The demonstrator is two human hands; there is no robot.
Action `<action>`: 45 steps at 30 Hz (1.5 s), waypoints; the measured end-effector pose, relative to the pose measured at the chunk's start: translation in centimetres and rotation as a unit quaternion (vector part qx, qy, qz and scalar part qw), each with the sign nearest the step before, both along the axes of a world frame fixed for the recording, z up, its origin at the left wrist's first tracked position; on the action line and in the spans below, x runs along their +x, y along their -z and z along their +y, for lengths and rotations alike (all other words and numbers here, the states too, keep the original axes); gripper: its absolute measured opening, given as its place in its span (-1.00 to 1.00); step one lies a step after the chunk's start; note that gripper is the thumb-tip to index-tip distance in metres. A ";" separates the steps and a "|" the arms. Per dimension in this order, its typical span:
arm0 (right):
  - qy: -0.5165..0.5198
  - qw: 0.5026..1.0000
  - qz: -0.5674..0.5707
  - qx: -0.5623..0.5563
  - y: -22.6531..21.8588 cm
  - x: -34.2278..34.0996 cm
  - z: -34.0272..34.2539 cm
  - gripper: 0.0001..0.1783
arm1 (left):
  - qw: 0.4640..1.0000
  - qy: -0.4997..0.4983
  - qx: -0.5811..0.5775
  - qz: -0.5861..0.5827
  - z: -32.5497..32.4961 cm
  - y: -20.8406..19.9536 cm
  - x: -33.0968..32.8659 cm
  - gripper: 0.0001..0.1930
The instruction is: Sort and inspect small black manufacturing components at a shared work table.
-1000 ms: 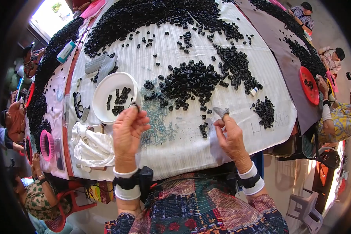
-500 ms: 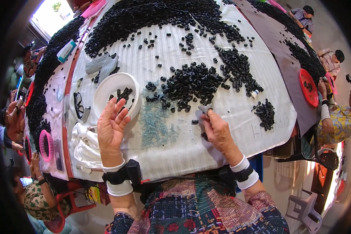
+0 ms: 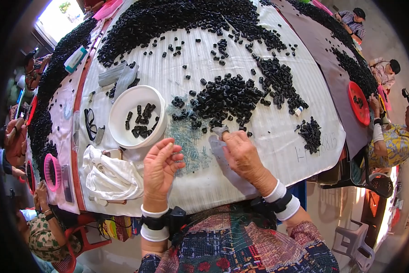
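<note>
My right hand (image 3: pixel 242 152) reaches to the front edge of a heap of short black tube-like pieces (image 3: pixel 227 98). A grey wrap (image 3: pixel 220 131) covers a fingertip, its end beside the nearest black pieces. The other fingers are folded under, and what they may hold is hidden. My left hand (image 3: pixel 161 166) hovers palm up, fingers loosely curled and somewhat apart, with nothing visible in it. It is just in front of a white round bowl (image 3: pixel 116 136) containing several black pieces (image 3: pixel 145 113). Small clear bluish bits (image 3: pixel 193 154) are scattered between my hands.
A white cloth (image 3: pixel 109 175), eyeglasses (image 3: pixel 90 123) and grey fabric strips (image 3: pixel 125 82) lie at the left. A smaller pile of thin black parts (image 3: pixel 310 135) is on the right. A huge black mound (image 3: pixel 168 20) covers the table's far end. Other people work at both neighbouring tables.
My left hand has moved right and nearer me, away from the bowl's rim, its fingers curling. My right hand has shifted left along the heap's front edge.
</note>
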State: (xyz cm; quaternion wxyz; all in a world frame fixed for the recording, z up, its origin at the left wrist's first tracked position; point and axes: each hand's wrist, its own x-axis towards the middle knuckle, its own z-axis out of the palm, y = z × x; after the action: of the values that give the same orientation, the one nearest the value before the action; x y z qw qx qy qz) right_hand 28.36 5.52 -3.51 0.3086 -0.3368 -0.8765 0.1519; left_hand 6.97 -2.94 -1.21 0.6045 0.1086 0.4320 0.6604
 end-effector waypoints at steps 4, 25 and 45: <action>0.005 0.999 -0.031 0.038 0.2 -1.2 -0.1 -0.66 | 1.000 0.013 -0.021 0.000 -0.6 0.7 1.0 -0.81; 0.011 0.998 0.062 -0.002 -0.3 0.9 -1.4 -0.56 | 0.991 0.118 -0.058 0.033 -0.3 1.2 6.3 -0.79; 0.054 0.996 -0.056 0.050 1.2 -3.0 -0.4 -0.60 | 0.998 0.038 -0.036 0.026 -0.6 1.8 4.6 -0.74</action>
State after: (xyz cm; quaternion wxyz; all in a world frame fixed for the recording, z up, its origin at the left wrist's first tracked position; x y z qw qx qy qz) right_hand 25.38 5.11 -4.75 0.2832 -0.3753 -0.8796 0.0720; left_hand 11.58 -3.51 -3.05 0.6208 0.1200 0.4671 0.6181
